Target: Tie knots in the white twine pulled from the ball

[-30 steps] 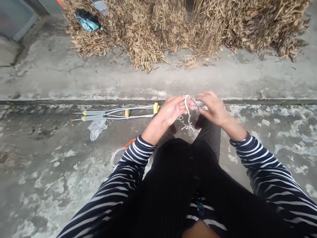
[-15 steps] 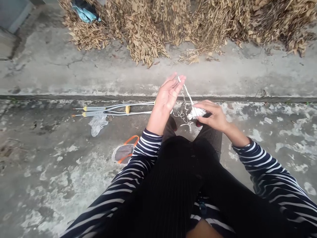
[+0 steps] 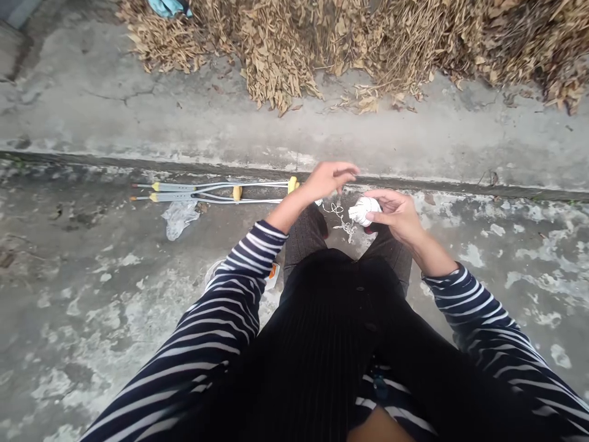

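My right hand (image 3: pixel 396 215) is closed around the right side of a ball of white cord (image 3: pixel 362 212), thumb in front and fingers behind. Up and to the left of the ball is my left hand (image 3: pixel 329 178), back upward, its bent fingers pointing right. Those fingertips are a little smeared, and no cord shows clearly between them. Below the left hand, a loose length of thin white cord (image 3: pixel 335 212) hangs or lies in loops between my knees. Its lower end is bunched into a small tangle.
Two crutches (image 3: pixel 214 191) with yellow pads lie on the stained concrete to the left. Beside them is a crumpled clear plastic bag (image 3: pixel 178 219). A low concrete step (image 3: pixel 184 129) runs across, with dried leaves (image 3: pixel 280 61) behind it. My left sleeve partly covers a white bag (image 3: pixel 272 277) with orange.
My left hand has turned from palm up to back up and moved down and right, nearer the ball. The strand stretched from ball to fingers no longer shows. My right hand keeps the ball.
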`<state>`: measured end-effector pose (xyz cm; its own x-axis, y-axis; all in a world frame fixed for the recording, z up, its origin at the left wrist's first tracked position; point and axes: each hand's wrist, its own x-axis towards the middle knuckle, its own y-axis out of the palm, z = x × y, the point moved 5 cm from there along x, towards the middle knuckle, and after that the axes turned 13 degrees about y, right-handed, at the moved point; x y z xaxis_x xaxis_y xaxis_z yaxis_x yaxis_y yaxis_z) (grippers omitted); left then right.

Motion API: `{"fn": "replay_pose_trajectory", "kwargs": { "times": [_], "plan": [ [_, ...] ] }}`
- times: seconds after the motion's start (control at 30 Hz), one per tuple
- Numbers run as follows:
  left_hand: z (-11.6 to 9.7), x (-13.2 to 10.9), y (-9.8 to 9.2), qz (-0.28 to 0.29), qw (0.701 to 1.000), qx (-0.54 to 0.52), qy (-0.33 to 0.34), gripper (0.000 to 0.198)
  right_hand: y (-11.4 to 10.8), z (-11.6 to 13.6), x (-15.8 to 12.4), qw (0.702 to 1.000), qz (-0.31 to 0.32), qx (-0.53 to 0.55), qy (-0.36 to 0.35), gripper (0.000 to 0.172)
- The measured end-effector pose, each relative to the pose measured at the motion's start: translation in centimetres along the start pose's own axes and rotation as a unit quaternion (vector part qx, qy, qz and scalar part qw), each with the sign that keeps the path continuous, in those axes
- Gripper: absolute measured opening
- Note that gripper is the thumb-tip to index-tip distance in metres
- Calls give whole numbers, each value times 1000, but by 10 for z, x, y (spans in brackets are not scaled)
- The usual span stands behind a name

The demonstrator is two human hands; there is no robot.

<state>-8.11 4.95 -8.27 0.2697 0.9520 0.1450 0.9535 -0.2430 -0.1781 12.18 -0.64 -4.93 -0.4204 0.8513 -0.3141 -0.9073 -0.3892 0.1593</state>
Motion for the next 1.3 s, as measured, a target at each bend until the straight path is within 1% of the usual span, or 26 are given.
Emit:
{"fn": "replay_pose_trajectory", "kwargs": {
  "times": [0.03, 0.07, 0.1, 0.2, 0.27, 0.37, 0.43, 0.5, 0.57, 0.67, 0.73, 0.87, 0.93, 1.0, 1.07, 1.13, 1.23, 1.3],
  "plan": [
    [-8, -11, 11, 30, 999, -40, 7, 27, -1, 0, 1, 1000, -1, 9, 3, 44],
    [-14, -21, 20, 46, 996, -73, 12, 32, -1, 0, 2, 1000, -1, 14, 6, 45],
    [-19, -29, 27, 47, 994, -99, 14, 35, -2, 0, 2, 1000, -1, 16, 9, 45],
    [-23, -43, 40, 17, 990, -139, 19, 40, -3, 3, 3, 1000, 0, 12, 21, 45],
    [-20, -45, 43, -2, 991, -128, 27, 38, -2, 5, 2, 999, 4, 10, 34, 45],
    [-20, -45, 42, -33, 995, -66, 60, 30, -2, 4, -1, 998, 9, 15, 52, 45],
    [-25, -44, 41, -42, 995, -20, 89, 22, -4, 3, -2, 998, 1, 22, 60, 45],
    [-30, -44, 42, -46, 993, 18, 107, 20, -8, 0, -4, 998, -9, 30, 61, 45],
    [-31, -42, 42, -55, 991, 52, 111, 22, -10, -2, -4, 997, -15, 36, 59, 45],
    [-24, -37, 44, -87, 987, 95, 93, 20, -12, -3, -3, 998, -13, 43, 54, 45],
    [-16, -32, 47, -108, 987, 88, 74, 18, -11, 0, -3, 998, -19, 35, 44, 44],
    [-3, -18, 55, -125, 991, 11, 55, 17, -11, 7, -5, 998, -54, 11, 7, 43],
    [0, -12, 58, -131, 990, -11, 53, 17, -10, 8, -5, 998, -54, 12, 3, 43],
    [2, -6, 61, -135, 988, -31, 68, 15, -10, 7, -6, 999, -46, 24, 10, 42],
    [1, -2, 64, -132, 986, -45, 86, 13, -12, 8, -5, 998, -47, 45, 9, 41],
    [1, -1, 69, -118, 988, -50, 81, 14, -17, 12, -5, 996, -62, 58, -7, 39],
    [-1, -3, 74, -68, 996, -50, 29, 19, -29, 16, -1, 994, -90, 63, -27, 39],
    [-6, -6, 76, -16, 998, -67, -3, 25, -36, 15, 3, 992, -106, 66, -26, 40]
  ]
}}
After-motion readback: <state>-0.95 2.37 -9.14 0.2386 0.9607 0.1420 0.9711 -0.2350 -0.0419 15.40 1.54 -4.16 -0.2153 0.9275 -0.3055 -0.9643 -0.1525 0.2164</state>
